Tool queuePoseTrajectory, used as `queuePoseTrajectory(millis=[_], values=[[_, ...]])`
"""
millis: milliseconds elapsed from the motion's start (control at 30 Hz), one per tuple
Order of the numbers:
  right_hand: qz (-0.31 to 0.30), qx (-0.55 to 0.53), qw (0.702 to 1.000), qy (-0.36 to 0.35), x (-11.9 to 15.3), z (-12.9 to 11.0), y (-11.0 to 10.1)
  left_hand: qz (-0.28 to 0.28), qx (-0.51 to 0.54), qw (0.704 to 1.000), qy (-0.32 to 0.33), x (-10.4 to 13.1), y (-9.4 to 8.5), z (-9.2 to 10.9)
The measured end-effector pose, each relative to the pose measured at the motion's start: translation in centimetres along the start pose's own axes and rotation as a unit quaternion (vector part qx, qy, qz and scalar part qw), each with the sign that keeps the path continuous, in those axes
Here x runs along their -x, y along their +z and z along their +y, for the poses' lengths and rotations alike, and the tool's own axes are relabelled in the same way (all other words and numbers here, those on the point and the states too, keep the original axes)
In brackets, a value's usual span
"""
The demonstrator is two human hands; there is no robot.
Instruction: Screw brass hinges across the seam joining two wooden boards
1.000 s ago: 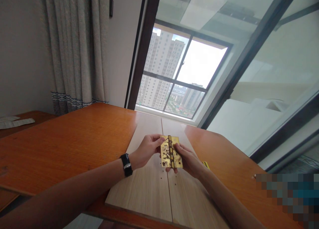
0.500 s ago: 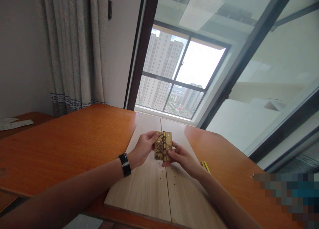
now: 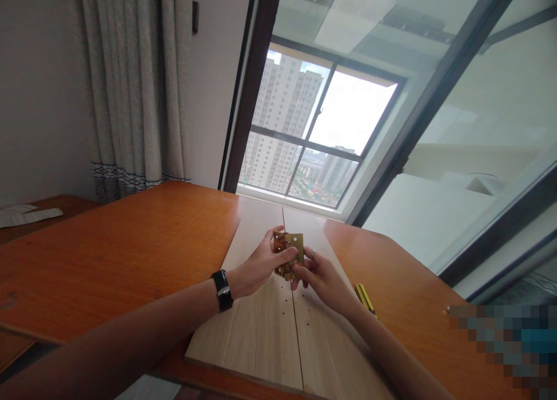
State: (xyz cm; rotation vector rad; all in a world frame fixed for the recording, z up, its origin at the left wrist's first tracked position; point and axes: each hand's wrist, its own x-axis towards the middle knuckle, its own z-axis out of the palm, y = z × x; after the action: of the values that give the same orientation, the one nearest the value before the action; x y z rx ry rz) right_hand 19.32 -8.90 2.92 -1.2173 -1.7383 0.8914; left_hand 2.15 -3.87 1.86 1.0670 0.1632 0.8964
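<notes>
Both hands grip a brass-coloured hinge (image 3: 298, 244), held up above two pale wooden boards (image 3: 248, 330). My left hand (image 3: 257, 265), with a black watch on its wrist, has its thumb laid across the hinge's face and its fingers at the far edge. On the other side my right hand (image 3: 324, 278), a ring on one finger, pinches the right leaf low down. Screw holes show in the hinge leaves. The boards lie side by side with a thin seam between them, and several small dark holes dot the wood on both sides of it.
An orange-brown table (image 3: 130, 255) carries the boards. A yellow-and-black tool (image 3: 364, 298), partly behind my right forearm, lies at the right. White strips (image 3: 30, 216) rest at the far left. Beyond the table stand a grey curtain (image 3: 130, 86) and glass panels with dark frames.
My left thumb has slid right and down across the hinge from its upper left edge. The hinge has turned slightly, so its leaves sit at a different angle.
</notes>
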Motion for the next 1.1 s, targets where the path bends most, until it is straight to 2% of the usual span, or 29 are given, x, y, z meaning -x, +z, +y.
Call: queuePoseTrajectory(millis=[200, 433, 700, 933, 1100], values=[[-0.020, 0.057, 0.998, -0.010, 0.3, -0.6, 0.2, 0.030, -0.016, 0.999, 0.002, 0.0, -0.4, -0.2], [-0.027, 0.086, 0.996, -0.018, 0.3, -0.7, 0.2, 0.025, -0.034, 0.999, 0.005, -0.3, -0.6, -0.7], [0.020, 0.226, 0.973, -0.051, 0.3, -1.5, -0.2, 0.057, -0.047, 0.997, 0.015, -0.2, -0.5, -0.7], [0.027, 0.220, 0.973, -0.062, 0.2, -1.6, -0.3, 0.086, 0.017, 0.996, 0.010, 0.0, 0.2, -0.1], [0.024, 0.209, 0.976, -0.047, 0.0, -1.7, -0.3, 0.082, 0.044, 0.996, 0.010, 0.2, 0.4, 0.2]])
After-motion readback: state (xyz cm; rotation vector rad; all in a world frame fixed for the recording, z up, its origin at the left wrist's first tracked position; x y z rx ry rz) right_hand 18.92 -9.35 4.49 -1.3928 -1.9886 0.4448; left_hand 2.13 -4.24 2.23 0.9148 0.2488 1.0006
